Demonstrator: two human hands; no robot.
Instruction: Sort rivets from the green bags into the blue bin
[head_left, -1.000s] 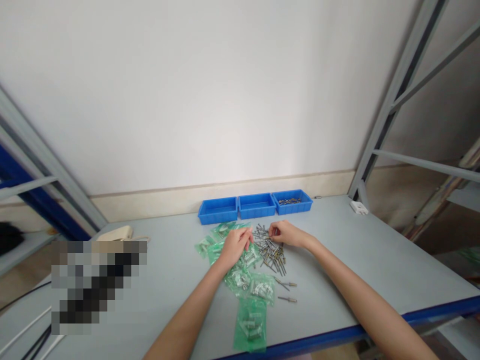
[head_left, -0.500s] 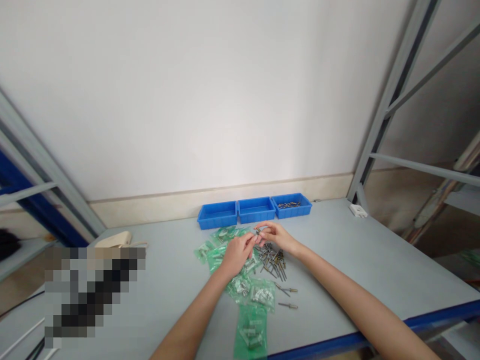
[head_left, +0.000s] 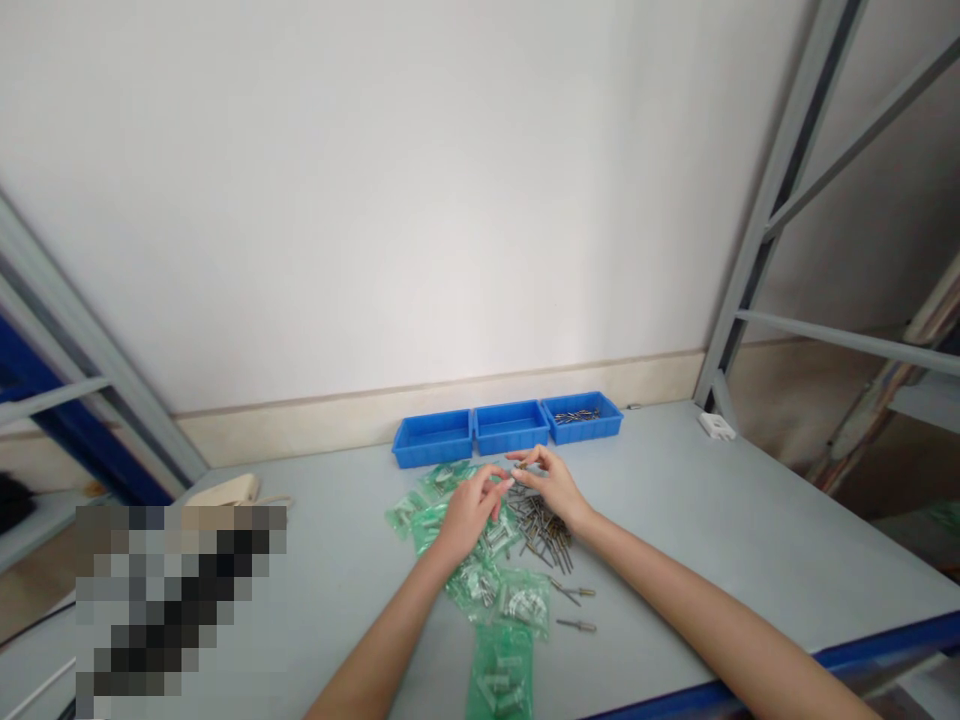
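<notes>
My right hand (head_left: pixel 551 485) pinches a small metal expansion bolt (head_left: pixel 522 465) with a brass-coloured end between thumb and fingers. My left hand (head_left: pixel 474 502) meets it from the other side, its thumb and forefinger closed at the bolt's near end; the fingers partly hide the piece. Below my right hand lies a loose pile of similar expansion bolts (head_left: pixel 551 540). Under and around my left hand are green plastic bags (head_left: pixel 499 535) with metal parts inside. Nearer to me, a separate bolt (head_left: pixel 576 626) lies on the grey table (head_left: pixel 645 640).
Three blue bins stand in a row by the wall: a left bin (head_left: pixel 433 455), a middle bin (head_left: pixel 511 440) and a right bin (head_left: pixel 585 432) holding metal pieces. A white block (head_left: pixel 716 426) lies far right, a pale device (head_left: pixel 225 491) far left. Grey frame posts (head_left: pixel 750 270) flank the table.
My hands stay together over the pile, and the fingers have shifted slightly around the bolt. My left fingers have spread a little. The view has tilted slightly.
</notes>
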